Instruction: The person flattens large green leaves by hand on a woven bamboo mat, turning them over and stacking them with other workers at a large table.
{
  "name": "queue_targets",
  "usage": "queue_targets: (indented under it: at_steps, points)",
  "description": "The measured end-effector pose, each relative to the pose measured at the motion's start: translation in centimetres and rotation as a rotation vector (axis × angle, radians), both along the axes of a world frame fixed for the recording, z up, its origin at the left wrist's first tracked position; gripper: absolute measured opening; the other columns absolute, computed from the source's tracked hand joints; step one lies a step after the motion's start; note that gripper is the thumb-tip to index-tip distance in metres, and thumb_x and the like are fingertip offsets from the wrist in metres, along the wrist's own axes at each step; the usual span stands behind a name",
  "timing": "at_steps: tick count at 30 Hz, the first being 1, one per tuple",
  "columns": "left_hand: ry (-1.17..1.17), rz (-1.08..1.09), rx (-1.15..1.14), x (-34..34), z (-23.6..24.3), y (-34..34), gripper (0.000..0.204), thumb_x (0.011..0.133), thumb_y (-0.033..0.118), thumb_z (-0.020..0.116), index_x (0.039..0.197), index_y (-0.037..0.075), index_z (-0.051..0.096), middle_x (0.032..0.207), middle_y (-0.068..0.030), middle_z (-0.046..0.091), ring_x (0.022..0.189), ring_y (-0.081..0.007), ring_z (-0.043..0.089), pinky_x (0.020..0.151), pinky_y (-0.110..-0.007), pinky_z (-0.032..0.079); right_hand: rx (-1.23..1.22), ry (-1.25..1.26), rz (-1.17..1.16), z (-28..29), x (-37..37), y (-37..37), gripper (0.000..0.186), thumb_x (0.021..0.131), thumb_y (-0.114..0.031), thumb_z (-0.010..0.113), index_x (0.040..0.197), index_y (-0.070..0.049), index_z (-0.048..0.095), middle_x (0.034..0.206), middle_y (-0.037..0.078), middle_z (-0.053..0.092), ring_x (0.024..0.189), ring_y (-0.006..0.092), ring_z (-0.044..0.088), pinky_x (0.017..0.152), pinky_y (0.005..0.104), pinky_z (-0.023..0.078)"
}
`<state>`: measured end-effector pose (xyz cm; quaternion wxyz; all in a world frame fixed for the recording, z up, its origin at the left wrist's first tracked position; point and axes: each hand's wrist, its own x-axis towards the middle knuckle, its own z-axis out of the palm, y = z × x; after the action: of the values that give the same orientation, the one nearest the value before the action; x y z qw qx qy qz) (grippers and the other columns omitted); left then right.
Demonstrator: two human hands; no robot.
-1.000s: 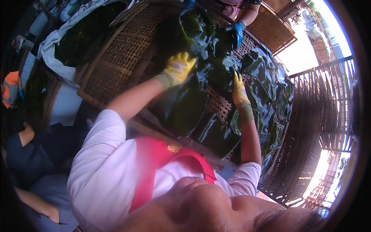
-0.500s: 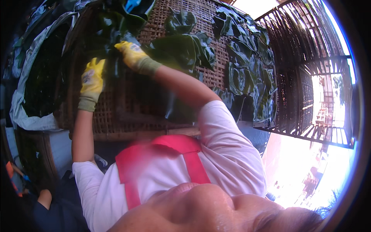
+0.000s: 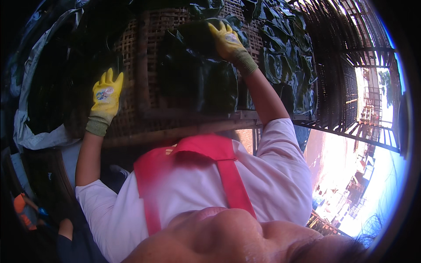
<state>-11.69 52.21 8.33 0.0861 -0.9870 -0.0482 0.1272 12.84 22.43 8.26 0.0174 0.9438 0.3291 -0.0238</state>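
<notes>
My left hand, in a yellow coated glove, is open, fingers apart, over dark green wet sheets at the left part of a woven bamboo tray; whether it touches them is unclear. Farther right and higher, my right hand, in a matching glove, rests open on a broad glossy leaf-like sheet, fingers spread near its upper edge. More crinkled, shiny green sheets cover the tray’s right side, overlapping one another.
A pale sack with dark contents borders the tray at the left. Slatted bamboo racks stand at the right. Low at the left are a worker in orange and another person’s arm.
The view has turned since a second ago. My right hand has moved rightward, away from my left, in the last half second. The blue-gloved hand above is out of sight.
</notes>
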Motion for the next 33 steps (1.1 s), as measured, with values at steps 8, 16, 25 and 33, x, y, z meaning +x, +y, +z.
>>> queue_targets:
  at_steps: [8,16,25,33]
  points:
    - [-0.282,-0.006,-0.153,9.0,-5.8,-9.1,0.062,0.086,0.007,0.046,0.145,0.009,0.029,0.149,-0.0195,0.029,0.133,-0.0329,0.035,0.111,-0.041,0.029,0.710,0.071,0.069,-5.3,2.1,5.2,0.036,0.087,-0.001,0.040,0.119,-0.002,0.057,0.116,0.023,0.060,0.108,0.0353,0.058,0.093,0.0390,0.047]
    - [-0.514,0.401,-0.144,7.4,-5.4,5.7,0.047,0.080,0.009,0.059,0.126,0.007,0.053,0.123,-0.0208,0.054,0.113,-0.0361,0.053,0.094,-0.043,0.047,0.691,0.213,0.412,-6.7,-0.4,20.0,0.047,0.093,-0.007,0.037,0.140,-0.009,0.040,0.141,0.017,0.043,0.128,0.0299,0.046,0.109,0.0344,0.034]
    - [-0.190,-0.042,-0.549,2.4,-1.8,-9.8,0.056,0.090,0.021,0.049,0.144,0.016,0.036,0.149,-0.0197,0.027,0.135,-0.0357,0.030,0.110,-0.045,0.030,-0.014,-0.068,0.088,-4.5,6.5,-8.1,0.063,0.088,-0.020,0.055,0.145,-0.017,0.031,0.144,0.023,0.035,0.132,0.0415,0.036,0.108,0.0479,0.032]
    - [-0.095,-0.180,-0.153,2.5,-4.1,-12.9,0.053,0.083,0.026,0.051,0.135,0.022,0.048,0.143,-0.0142,0.038,0.131,-0.0297,0.035,0.106,-0.038,0.029,0.262,0.266,0.537,-5.1,1.1,-5.4,0.064,0.084,-0.011,0.051,0.145,-0.012,0.032,0.146,0.023,0.033,0.137,0.0400,0.027,0.113,0.0471,0.021]
